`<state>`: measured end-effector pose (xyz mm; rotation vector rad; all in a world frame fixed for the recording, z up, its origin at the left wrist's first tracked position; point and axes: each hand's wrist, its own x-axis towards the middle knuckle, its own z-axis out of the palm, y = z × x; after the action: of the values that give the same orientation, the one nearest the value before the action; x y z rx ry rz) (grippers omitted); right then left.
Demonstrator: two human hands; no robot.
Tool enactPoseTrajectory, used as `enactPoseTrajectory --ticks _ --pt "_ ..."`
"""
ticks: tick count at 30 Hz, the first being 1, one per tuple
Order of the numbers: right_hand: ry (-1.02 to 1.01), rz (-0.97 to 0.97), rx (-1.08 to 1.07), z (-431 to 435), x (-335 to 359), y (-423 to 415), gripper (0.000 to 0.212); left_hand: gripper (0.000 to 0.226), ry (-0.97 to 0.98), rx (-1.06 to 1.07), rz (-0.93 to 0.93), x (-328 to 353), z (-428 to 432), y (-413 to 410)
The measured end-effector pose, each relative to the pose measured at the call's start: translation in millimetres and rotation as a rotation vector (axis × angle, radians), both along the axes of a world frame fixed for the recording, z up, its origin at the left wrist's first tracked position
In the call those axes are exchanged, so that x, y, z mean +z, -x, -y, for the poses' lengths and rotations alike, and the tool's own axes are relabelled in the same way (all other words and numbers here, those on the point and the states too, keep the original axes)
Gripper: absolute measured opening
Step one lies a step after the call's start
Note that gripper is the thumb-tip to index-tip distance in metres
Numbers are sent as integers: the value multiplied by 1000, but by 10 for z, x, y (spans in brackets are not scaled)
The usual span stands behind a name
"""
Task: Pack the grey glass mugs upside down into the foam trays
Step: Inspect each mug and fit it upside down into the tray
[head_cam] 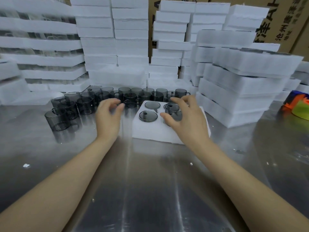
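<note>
A white foam tray (pixel 155 131) lies on the steel table in front of me. Two grey glass mugs sit upside down in its left slots, the far one (pixel 152 104) and the near one (pixel 148 116). My right hand (pixel 187 118) grips a third upside-down mug (pixel 173 110) over the tray's right side, thumb on its near wall and fingers over its far side. Several loose grey mugs (pixel 83 104) stand in rows behind and left of the tray. My left hand (pixel 108 114) hovers with fingers curled and apart just short of that row, holding nothing.
Tall stacks of white foam trays (pixel 115 44) wall off the back of the table, and a lower stack (pixel 237 91) stands close on the tray's right. Cardboard boxes (pixel 284 17) rise behind. A bright orange and green object (pixel 299 106) lies at the right edge. Foam crumbs dot the table.
</note>
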<state>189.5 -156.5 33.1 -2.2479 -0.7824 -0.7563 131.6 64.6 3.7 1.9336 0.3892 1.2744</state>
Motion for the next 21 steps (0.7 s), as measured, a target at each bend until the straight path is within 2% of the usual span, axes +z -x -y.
enactPoseTrajectory --ticks 1,5,12,16,21 --pt "11 -5 -3 0 6 7 52 10 -6 -61 -18 -3 74 -16" --pt "53 97 9 -15 31 47 49 22 -152 -228 -146 -73 229 -58" --pt "182 16 -36 -136 1 50 49 31 -35 -308 -222 -71 185 -35" --pt "242 21 -66 -137 9 70 46 31 -58 -255 -250 -99 167 -45" --pt "472 44 -180 -147 24 77 50 27 -300 15 -383 -129 146 -60"
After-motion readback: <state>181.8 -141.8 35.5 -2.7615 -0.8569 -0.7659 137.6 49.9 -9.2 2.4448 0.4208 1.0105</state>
